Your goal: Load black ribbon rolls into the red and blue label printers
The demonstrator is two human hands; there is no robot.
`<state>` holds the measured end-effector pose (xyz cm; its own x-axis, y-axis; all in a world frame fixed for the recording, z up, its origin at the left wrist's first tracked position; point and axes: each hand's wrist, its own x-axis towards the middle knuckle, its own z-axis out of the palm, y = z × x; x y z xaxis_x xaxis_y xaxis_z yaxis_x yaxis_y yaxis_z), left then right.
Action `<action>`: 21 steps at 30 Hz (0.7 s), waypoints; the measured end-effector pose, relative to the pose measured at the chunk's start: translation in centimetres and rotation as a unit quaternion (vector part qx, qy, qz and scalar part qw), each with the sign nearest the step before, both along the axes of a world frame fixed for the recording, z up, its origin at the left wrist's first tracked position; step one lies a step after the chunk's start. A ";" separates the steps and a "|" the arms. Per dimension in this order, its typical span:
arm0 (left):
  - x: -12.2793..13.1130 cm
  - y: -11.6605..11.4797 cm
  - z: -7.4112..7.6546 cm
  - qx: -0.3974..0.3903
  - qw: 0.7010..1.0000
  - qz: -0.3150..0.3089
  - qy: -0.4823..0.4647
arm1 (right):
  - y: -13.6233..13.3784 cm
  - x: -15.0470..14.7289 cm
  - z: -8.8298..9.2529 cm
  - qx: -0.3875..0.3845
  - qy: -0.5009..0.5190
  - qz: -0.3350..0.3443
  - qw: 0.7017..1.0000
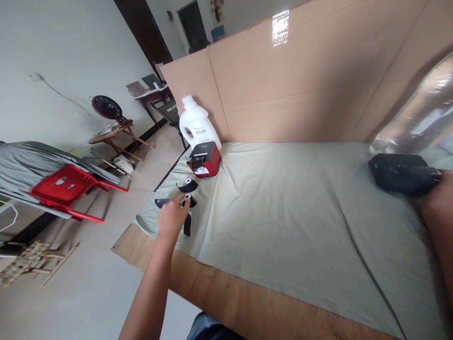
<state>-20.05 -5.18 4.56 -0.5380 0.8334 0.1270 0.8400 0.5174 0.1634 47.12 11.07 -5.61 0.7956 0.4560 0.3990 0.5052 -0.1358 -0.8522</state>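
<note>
At the left end of the cloth, my left hand (pixel 172 216) is closed with thumb and fingers around a small black roll with a white core (pixel 192 202). A loose black strip (pixel 187 225) hangs down beside it. Just behind lies a second black roll with a white core (pixel 188 185), and a dark flat piece (pixel 161 202) shows left of my fingers. At the far right my right hand (pixel 437 200), blurred and partly cut off by the frame edge, grips a boxy black device (pixel 399 174). The device is smeared by motion, so its kind is unclear.
A red and black label printer (pixel 208 160) stands before a white jug (pixel 198 122). Cardboard (pixel 300 85) walls the back. A plastic-wrapped bundle (pixel 417 108) leans at right. A dark cable (pixel 364 259) crosses the cloth (pixel 276 212). A red stool (pixel 63 186) lies left.
</note>
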 end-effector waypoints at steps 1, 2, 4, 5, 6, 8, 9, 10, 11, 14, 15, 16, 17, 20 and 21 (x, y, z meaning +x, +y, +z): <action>-0.1 0.2 0.0 -0.005 1.000 -0.008 -0.001 | 0.1 0.3 -0.4 0.020 -0.004 0.003 1.000; -0.2 0.3 0.0 -0.008 1.000 -0.011 -0.001 | 0.0 0.6 -0.7 0.039 -0.010 0.007 0.999; -0.5 0.4 0.0 -0.009 1.000 -0.012 -0.001 | -0.5 0.9 -0.9 0.074 -0.047 0.015 0.996; -0.7 0.3 0.0 -0.007 1.000 -0.015 -0.004 | -1.0 0.6 -0.6 0.088 -0.084 0.019 0.992; -0.9 0.3 0.1 -0.001 1.000 -0.019 -0.012 | -1.5 0.1 0.0 0.100 -0.132 0.024 0.986; -1.6 0.4 0.6 0.025 0.998 -0.035 -0.042 | -2.5 -2.3 1.8 0.116 -0.240 0.053 0.962; -2.1 0.8 0.9 0.048 0.996 -0.046 -0.064 | -2.9 -4.3 3.0 0.116 -0.287 0.070 0.948; -2.7 1.6 1.2 0.077 0.991 -0.062 -0.089 | -3.1 -6.9 4.1 0.109 -0.321 0.101 0.935; -3.3 2.7 1.6 0.113 0.983 -0.082 -0.120 | -3.2 -10.2 5.1 0.095 -0.341 0.128 0.926; -5.4 8.5 2.4 0.222 0.931 -0.117 -0.267 | -2.2 -22.9 6.5 0.047 -0.377 0.253 0.890; -6.0 10.8 2.5 0.241 0.903 -0.089 -0.343 | -1.5 -27.6 6.5 0.039 -0.369 0.333 0.867; -6.5 13.2 2.4 0.243 0.892 -0.077 -0.372 | -0.5 -32.4 6.2 0.030 -0.349 0.411 0.842; -6.9 15.4 2.2 0.242 0.885 -0.071 -0.391 | 0.5 -37.0 5.9 0.026 -0.316 0.477 0.820; -7.5 19.9 1.0 0.219 0.867 -0.067 -0.443 | 4.0 -48.4 4.8 -0.025 -0.188 0.604 0.774; -7.5 20.6 0.5 0.216 0.860 -0.070 -0.456 | 5.0 -51.0 4.5 -0.057 -0.148 0.613 0.774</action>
<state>-27.56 15.44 5.09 -0.4756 0.8794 0.0200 0.3098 0.1461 0.9395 -3.92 16.07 -1.12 -0.3810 0.8415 0.3830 0.4843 0.5345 -0.6927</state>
